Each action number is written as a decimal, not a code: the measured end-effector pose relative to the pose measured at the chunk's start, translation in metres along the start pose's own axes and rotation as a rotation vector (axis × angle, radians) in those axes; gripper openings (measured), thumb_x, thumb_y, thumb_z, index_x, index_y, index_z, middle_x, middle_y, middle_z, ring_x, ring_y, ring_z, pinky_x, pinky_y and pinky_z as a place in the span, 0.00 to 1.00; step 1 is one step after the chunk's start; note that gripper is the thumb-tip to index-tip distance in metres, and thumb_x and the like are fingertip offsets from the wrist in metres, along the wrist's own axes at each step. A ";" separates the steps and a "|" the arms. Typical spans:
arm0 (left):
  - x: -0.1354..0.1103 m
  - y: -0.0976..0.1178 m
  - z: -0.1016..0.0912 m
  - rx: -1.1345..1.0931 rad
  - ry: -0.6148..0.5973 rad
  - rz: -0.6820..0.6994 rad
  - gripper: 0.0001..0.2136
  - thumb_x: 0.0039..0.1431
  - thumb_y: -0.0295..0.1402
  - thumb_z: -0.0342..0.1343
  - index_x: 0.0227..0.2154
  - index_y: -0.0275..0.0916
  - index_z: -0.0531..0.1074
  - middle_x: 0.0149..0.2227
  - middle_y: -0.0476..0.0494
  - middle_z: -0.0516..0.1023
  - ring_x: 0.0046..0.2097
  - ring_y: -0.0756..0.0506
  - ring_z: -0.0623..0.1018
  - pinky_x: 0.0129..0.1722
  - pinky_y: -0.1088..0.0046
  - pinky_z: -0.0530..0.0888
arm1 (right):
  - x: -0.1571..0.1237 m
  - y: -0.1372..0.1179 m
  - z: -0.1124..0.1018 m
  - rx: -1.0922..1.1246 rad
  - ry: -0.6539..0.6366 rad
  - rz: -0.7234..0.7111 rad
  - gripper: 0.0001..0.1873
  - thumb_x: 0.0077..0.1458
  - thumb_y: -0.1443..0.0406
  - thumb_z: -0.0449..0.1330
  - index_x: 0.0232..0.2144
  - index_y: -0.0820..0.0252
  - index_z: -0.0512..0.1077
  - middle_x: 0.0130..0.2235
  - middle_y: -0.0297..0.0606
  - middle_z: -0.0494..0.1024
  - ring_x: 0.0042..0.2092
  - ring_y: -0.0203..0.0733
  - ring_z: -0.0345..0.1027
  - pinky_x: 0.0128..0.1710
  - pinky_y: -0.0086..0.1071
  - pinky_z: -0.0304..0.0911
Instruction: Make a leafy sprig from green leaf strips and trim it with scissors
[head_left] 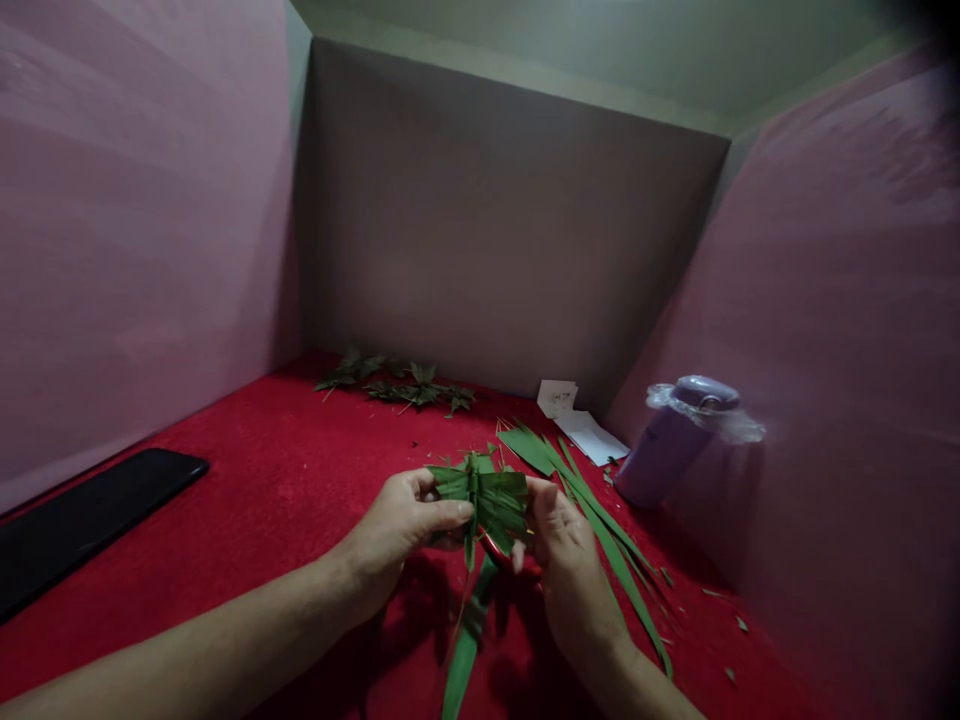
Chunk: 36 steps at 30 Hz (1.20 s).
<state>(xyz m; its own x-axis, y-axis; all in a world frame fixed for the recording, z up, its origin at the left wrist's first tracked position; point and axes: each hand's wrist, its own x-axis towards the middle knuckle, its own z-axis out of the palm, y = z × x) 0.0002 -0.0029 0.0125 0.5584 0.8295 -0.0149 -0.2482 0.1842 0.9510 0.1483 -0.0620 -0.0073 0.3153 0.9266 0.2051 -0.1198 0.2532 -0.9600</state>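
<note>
A green leaf bundle (501,500), pleated like a small fan on both sides of a central stem, is held up in the middle. My left hand (405,525) pinches its left side, the thumb pressed flat near the stem. On the other side my right hand (566,550) grips the right edge between thumb and fingers. A red curved piece (495,552), like a scissor handle, shows below the bundle by my right fingers; most of it is hidden. Beneath hangs or lies a long green leaf strip (466,650); its upper end is covered.
Long green blades (600,515) lie to the right on the red cloth (300,520), with leaf scraps around. Leafy sprigs (420,390) rest at the back. White papers (591,437) and a purple bottle (667,445) with plastic wrap stand right; a black phone-like slab (90,520) lies left.
</note>
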 end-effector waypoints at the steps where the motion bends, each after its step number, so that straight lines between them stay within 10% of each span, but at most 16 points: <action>1: 0.000 0.000 0.000 0.000 0.001 0.003 0.10 0.43 0.28 0.61 0.31 0.31 0.72 0.29 0.40 0.75 0.32 0.46 0.74 0.32 0.71 0.69 | 0.000 0.000 0.001 -0.032 -0.007 0.004 0.22 0.52 0.49 0.53 0.34 0.62 0.67 0.26 0.32 0.68 0.20 0.28 0.57 0.16 0.22 0.54; 28: 0.000 -0.005 -0.003 -0.008 -0.095 0.024 0.11 0.46 0.31 0.61 0.33 0.32 0.73 0.34 0.37 0.77 0.35 0.44 0.75 0.37 0.70 0.69 | -0.005 -0.005 0.009 -0.117 -0.045 0.037 0.14 0.50 0.56 0.59 0.26 0.62 0.67 0.20 0.26 0.63 0.17 0.27 0.52 0.16 0.22 0.51; 36: 0.002 -0.002 -0.005 -0.097 0.034 -0.069 0.11 0.42 0.30 0.62 0.31 0.33 0.72 0.33 0.37 0.78 0.36 0.42 0.76 0.35 0.68 0.71 | 0.012 -0.011 -0.013 -0.432 0.075 -0.120 0.12 0.55 0.57 0.52 0.29 0.60 0.68 0.26 0.33 0.69 0.28 0.38 0.65 0.25 0.27 0.60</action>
<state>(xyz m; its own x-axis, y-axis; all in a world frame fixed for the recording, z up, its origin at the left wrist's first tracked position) -0.0017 0.0013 0.0095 0.5502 0.8300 -0.0916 -0.2859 0.2903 0.9132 0.1660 -0.0575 0.0034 0.3721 0.8710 0.3207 0.3205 0.2037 -0.9251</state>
